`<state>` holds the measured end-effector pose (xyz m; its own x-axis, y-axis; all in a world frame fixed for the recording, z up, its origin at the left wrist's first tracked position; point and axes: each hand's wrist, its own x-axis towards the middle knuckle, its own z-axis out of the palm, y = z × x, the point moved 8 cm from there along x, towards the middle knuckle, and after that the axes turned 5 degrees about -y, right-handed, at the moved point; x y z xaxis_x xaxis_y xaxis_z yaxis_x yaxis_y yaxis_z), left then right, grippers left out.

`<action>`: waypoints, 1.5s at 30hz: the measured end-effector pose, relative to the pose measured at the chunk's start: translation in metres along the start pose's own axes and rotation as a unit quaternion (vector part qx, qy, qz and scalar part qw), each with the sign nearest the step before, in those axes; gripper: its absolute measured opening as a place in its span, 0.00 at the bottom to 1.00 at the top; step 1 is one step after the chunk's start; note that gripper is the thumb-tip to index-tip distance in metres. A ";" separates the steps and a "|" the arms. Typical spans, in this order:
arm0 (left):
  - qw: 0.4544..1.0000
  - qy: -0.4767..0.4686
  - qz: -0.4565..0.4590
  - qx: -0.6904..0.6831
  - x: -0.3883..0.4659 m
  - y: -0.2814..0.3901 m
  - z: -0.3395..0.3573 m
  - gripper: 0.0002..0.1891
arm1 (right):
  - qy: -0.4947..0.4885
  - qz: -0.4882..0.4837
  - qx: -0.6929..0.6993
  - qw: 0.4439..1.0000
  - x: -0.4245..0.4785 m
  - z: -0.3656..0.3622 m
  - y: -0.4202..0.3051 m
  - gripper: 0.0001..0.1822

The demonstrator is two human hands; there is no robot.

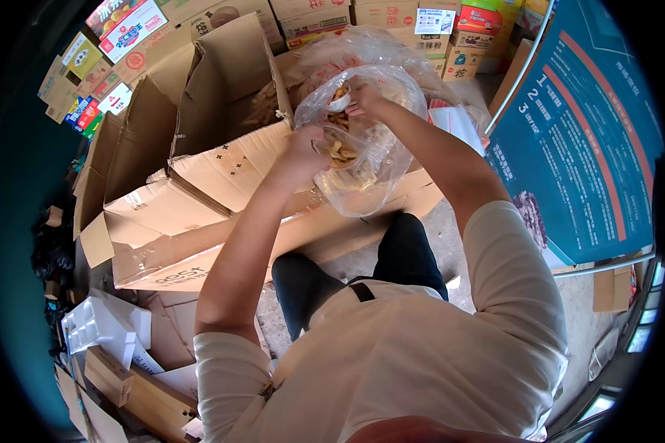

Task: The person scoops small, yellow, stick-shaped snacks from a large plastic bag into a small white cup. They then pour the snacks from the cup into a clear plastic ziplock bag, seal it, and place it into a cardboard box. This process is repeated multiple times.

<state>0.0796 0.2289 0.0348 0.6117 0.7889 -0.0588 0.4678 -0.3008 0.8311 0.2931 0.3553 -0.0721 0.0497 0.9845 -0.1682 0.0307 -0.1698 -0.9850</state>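
Note:
A large clear plastic bag (388, 191) of brownish finger-shaped snack pieces (341, 150) lies on cardboard in front of me. My right hand (366, 99) grips a small white scoop or cup (339, 103) with a few pieces in it, over the large bag's opening. My left hand (306, 150) is closed on the edge of a small clear bag (338, 145), which seems to hold some pieces. The small bag's outline blends with the large bag, so its full shape is hard to tell.
Tall open cardboard boxes (227, 160) stand at the left, one with similar pieces inside. Stacked cartons (313, 25) line the back. A blue printed banner (587, 149) on a metal frame is at the right. Foam trays (97, 326) and flattened cardboard lie at the lower left.

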 end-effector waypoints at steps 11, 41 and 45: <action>0.999 -0.036 -0.015 -0.029 0.026 0.009 0.004 0.22 | -0.041 0.011 -0.069 0.997 -0.135 -0.037 -0.064 0.23; 0.993 -0.048 -0.069 -0.078 0.024 0.010 0.003 0.26 | 0.064 -0.355 -0.721 0.593 -0.206 0.052 -0.152 0.12; 0.996 -0.041 -0.059 -0.058 0.033 -0.008 0.003 0.25 | 0.067 -0.201 -0.623 0.753 -0.148 0.022 -0.122 0.17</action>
<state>0.0981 0.2556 0.0241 0.6096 0.7668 -0.2009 0.4651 -0.1407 0.8740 0.2597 0.2310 0.0719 -0.1159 0.9682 0.2217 0.9788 0.1492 -0.1401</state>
